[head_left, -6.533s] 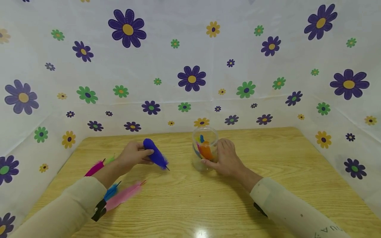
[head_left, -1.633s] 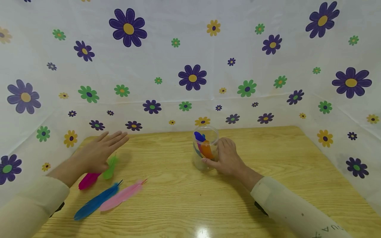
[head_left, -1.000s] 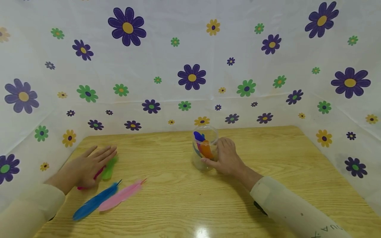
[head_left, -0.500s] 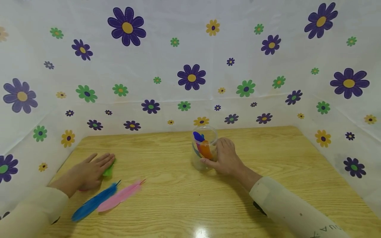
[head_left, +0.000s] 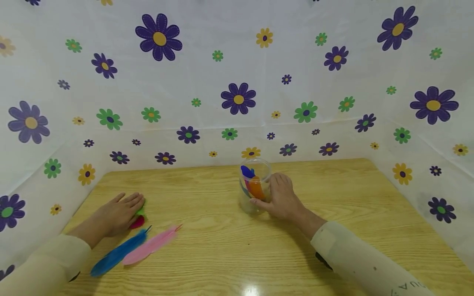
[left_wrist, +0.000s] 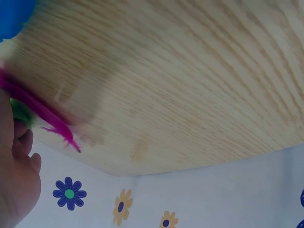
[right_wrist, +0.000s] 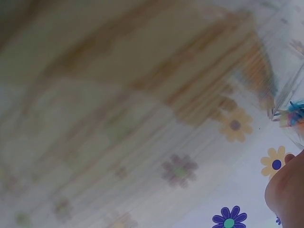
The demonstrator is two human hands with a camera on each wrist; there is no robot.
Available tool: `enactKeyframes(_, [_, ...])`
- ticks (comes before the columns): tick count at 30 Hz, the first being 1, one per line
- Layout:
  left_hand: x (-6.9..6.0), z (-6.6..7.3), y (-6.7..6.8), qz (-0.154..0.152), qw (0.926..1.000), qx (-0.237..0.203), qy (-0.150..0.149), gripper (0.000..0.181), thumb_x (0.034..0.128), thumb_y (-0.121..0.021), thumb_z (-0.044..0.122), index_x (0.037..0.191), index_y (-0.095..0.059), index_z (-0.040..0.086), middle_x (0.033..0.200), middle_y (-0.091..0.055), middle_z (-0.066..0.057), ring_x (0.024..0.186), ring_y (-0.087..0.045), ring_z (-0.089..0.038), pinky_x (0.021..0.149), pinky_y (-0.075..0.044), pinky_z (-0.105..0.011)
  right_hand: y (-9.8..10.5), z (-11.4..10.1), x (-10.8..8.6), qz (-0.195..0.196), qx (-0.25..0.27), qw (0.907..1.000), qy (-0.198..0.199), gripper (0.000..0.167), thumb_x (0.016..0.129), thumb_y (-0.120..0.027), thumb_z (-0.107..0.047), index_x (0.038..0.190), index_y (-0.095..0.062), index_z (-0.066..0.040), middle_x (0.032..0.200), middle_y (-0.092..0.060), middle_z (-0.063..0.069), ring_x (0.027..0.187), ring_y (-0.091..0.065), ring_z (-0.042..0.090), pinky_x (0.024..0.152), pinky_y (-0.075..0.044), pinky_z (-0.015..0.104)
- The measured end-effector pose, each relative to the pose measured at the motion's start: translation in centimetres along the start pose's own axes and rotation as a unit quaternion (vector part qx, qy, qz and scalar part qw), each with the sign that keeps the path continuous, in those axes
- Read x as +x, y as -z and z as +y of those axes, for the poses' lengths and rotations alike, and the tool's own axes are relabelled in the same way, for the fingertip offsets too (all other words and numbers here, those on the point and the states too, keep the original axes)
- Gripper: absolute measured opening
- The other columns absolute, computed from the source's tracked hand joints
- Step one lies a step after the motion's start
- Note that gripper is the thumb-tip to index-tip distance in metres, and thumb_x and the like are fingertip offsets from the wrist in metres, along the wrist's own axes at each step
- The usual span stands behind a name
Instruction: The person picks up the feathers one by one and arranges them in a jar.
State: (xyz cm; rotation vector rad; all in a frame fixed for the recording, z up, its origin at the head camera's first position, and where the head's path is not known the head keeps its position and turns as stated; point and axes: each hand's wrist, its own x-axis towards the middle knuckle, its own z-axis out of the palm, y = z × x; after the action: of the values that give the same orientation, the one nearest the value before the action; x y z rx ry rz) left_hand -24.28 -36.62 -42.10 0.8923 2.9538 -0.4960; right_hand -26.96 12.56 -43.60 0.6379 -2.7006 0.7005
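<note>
In the head view my left hand (head_left: 120,213) is low over the table's left side, holding a magenta feather (head_left: 137,222) whose rounded end pokes out under the fingers. The left wrist view shows that feather's quill end (left_wrist: 61,128) jutting from beside the curled fingers. A green feather (head_left: 140,211) is partly hidden by this hand; whether the hand touches it I cannot tell. With thumb and fingers around its side, my right hand (head_left: 284,199) grips a clear jar (head_left: 249,205) standing upright. Inside are an orange feather (head_left: 256,188), a dark blue feather (head_left: 247,172) and other coloured ones.
Nearer me on the wooden table (head_left: 222,255) lie a blue feather (head_left: 118,253) and a pink feather (head_left: 152,246), side by side. A white flower-printed cloth (head_left: 207,74) rises along the table's back and both sides.
The dark blue feather went from my left hand into the jar. My left hand then moved down onto the magenta feather and took hold, turning it. The right hand stays on the jar.
</note>
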Motion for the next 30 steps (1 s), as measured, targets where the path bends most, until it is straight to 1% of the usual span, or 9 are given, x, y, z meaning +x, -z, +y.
enactKeyframes(3, [0.4, 0.0, 0.2, 0.01, 0.9999, 0.006, -0.008, 0.042, 0.0977, -0.06, 0.02, 0.131, -0.059, -0.006, 0.135, -0.06, -0.024, 0.13, -0.053, -0.041, 0.108, -0.039, -0.059, -0.1, 0.0, 0.0, 0.001, -0.003, 1.0, 0.002, 0.067, 0.085, -0.068, -0.06, 0.114, -0.05, -0.003, 0.114, -0.055, 0.012, 0.117, -0.047, 0.031, 0.112, -0.029, 0.053])
enactKeyframes(5, [0.8, 0.0, 0.4, 0.019, 0.9997, -0.014, -0.007, 0.037, 0.0981, -0.059, 0.018, 0.126, -0.062, -0.006, 0.13, -0.062, -0.025, 0.127, -0.055, -0.043, 0.106, -0.041, -0.059, -0.1, 0.0, 0.0, -0.001, -0.002, 1.0, 0.0, 0.067, 0.085, -0.068, -0.06, 0.115, -0.05, -0.003, 0.114, -0.055, 0.012, 0.117, -0.047, 0.031, 0.112, -0.029, 0.054])
enactKeyframes(8, [1.5, 0.2, 0.9, 0.027, 0.9956, -0.087, 0.02, 0.036, 0.0986, -0.058, 0.017, 0.122, -0.063, -0.009, 0.128, -0.061, -0.031, 0.122, -0.055, -0.05, 0.102, -0.043, -0.061, -0.1, 0.0, 0.1, -0.004, 0.002, 1.0, -0.003, 0.068, 0.085, -0.068, -0.061, 0.116, -0.05, -0.003, 0.115, -0.054, 0.012, 0.117, -0.046, 0.031, 0.112, -0.029, 0.053])
enactKeyframes(12, [2.2, 0.5, 1.4, 0.038, 0.9819, -0.177, 0.057, 0.041, 0.1006, -0.057, 0.02, 0.121, -0.061, -0.015, 0.127, -0.058, -0.037, 0.115, -0.058, -0.055, 0.097, -0.046, -0.061, -0.1, -0.1, 0.1, -0.001, 0.006, 1.0, 0.003, 0.068, 0.085, -0.068, -0.06, 0.116, -0.051, -0.002, 0.115, -0.055, 0.012, 0.116, -0.046, 0.031, 0.112, -0.029, 0.054])
enactKeyframes(15, [2.7, 0.7, 1.6, 0.046, 0.9743, -0.212, 0.061, 0.029, 0.1012, -0.056, 0.018, 0.102, -0.064, -0.01, 0.096, -0.07, -0.023, 0.088, -0.069, -0.037, 0.084, -0.057, -0.049, -0.1, -0.1, 0.2, 0.001, 0.004, 1.0, 0.008, 0.069, 0.084, -0.068, -0.06, 0.116, -0.051, -0.001, 0.115, -0.055, 0.013, 0.115, -0.047, 0.031, 0.113, -0.029, 0.054])
enactKeyframes(17, [3.0, 0.8, 1.8, 0.056, 0.9688, -0.234, 0.062, 0.021, 0.1013, -0.056, 0.016, 0.09, -0.062, -0.001, 0.074, -0.061, -0.007, 0.069, -0.062, -0.022, 0.068, -0.054, -0.036, -0.1, 0.0, 0.2, 0.001, 0.004, 1.0, 0.008, 0.069, 0.085, -0.068, -0.06, 0.116, -0.051, -0.001, 0.115, -0.055, 0.013, 0.115, -0.047, 0.031, 0.113, -0.028, 0.053])
enactKeyframes(19, [3.2, 0.8, 1.9, 0.07, 0.9618, -0.256, 0.066, 0.024, 0.101, -0.056, 0.014, 0.078, -0.055, 0.008, 0.063, -0.044, 0.002, 0.06, -0.047, -0.013, 0.059, -0.043, -0.029, -0.1, 0.0, 0.2, 0.002, 0.003, 1.0, 0.009, 0.069, 0.085, -0.068, -0.06, 0.115, -0.052, -0.001, 0.115, -0.055, 0.013, 0.114, -0.047, 0.031, 0.113, -0.029, 0.053])
enactKeyframes(24, [3.7, 1.2, 2.6, 0.114, 0.9511, -0.277, 0.075, 0.031, 0.1001, -0.058, 0.012, 0.07, -0.052, 0.011, 0.06, -0.04, 0.005, 0.057, -0.04, -0.011, 0.056, -0.035, -0.027, -0.1, 0.1, 0.2, 0.002, -0.002, 1.0, 0.006, 0.069, 0.085, -0.068, -0.061, 0.115, -0.051, -0.001, 0.113, -0.054, 0.013, 0.113, -0.047, 0.031, 0.111, -0.03, 0.053])
enactKeyframes(30, [4.0, 1.8, 3.5, 0.12, 0.9419, -0.302, 0.084, 0.027, 0.0997, -0.059, 0.012, 0.073, -0.057, 0.007, 0.062, -0.043, 0.003, 0.058, -0.041, -0.012, 0.055, -0.035, -0.026, 0.0, 0.1, 0.1, 0.001, 0.0, 1.0, 0.003, 0.068, 0.085, -0.068, -0.06, 0.115, -0.051, -0.003, 0.114, -0.054, 0.012, 0.115, -0.047, 0.031, 0.111, -0.03, 0.054])
